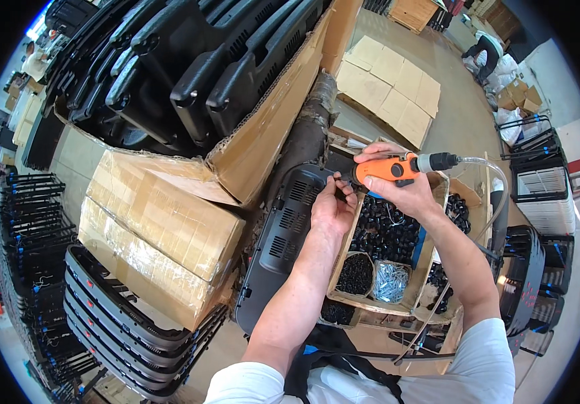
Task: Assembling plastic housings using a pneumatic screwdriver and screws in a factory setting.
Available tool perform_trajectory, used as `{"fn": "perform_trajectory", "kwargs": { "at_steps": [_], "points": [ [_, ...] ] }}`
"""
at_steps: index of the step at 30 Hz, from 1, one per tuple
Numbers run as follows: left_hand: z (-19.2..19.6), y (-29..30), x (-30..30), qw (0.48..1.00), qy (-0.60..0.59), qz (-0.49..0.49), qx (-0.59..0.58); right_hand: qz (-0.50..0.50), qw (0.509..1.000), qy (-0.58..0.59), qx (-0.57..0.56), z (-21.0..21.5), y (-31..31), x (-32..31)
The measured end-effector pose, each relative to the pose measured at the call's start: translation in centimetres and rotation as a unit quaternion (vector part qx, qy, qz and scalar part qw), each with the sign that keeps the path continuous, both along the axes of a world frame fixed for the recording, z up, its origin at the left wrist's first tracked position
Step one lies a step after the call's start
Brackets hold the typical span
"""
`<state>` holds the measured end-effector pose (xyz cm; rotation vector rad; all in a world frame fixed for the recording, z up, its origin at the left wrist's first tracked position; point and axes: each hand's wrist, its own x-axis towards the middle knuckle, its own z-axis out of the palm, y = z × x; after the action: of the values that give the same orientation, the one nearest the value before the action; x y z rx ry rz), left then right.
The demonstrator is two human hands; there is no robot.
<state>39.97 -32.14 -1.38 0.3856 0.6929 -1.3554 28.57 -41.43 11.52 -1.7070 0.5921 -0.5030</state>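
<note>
White sleeves and both my forearms come in from the lower edge and reach up to a black vented panel [283,236] that lies tilted before me. I take this panel as my landmark.

My left hand [332,209] rests on the upper right edge of the panel, fingers bent and pinched on something small and dark; I cannot tell what it is.

My right hand [401,188] is just to the right of the left hand and closes firmly around an orange power screwdriver [397,168]. The tip of the tool points left and meets the upper right corner of the panel, near my left fingertips. A clear hose [488,182] goes out from the back of the tool and curves down to the right.

Right of the panel, touching its edge, stands a cardboard tray [344,269] with compartments: black plastic caps [387,232] in the upper one, black screws [356,274] and silver screws [391,283] in the lower ones.

Left of the panel lie two taped cardboard boxes [162,236], and below them a stack of black frames [128,330]. Above the panel an open carton [263,128] holds more black parts [189,67].
</note>
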Motion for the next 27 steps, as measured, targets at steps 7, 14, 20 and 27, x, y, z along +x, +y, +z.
{"fn": "perform_trajectory", "kwargs": {
  "at_steps": [7, 14, 20, 27],
  "points": [
    [-0.7, -0.3, 0.6, 0.999, -0.025, 0.015, -0.043, 0.015, 1.0, 0.006, 0.005, -0.8, -0.5, 2.3],
    [-0.3, 2.8, -1.7, 0.988, -0.142, -0.051, -0.014, -0.006, 0.998, 0.057, -0.026, -1.6, -1.3, 4.9],
    [-1.1, 6.5, -2.7, 0.972, -0.222, -0.078, 0.018, 0.001, 0.999, 0.038, -0.017, -2.3, -1.3, 6.2],
    [-1.2, 8.8, -3.5, 0.973, -0.204, -0.109, -0.005, 0.032, 0.998, 0.042, -0.046, -2.7, -1.7, 6.4]
  ]
}}
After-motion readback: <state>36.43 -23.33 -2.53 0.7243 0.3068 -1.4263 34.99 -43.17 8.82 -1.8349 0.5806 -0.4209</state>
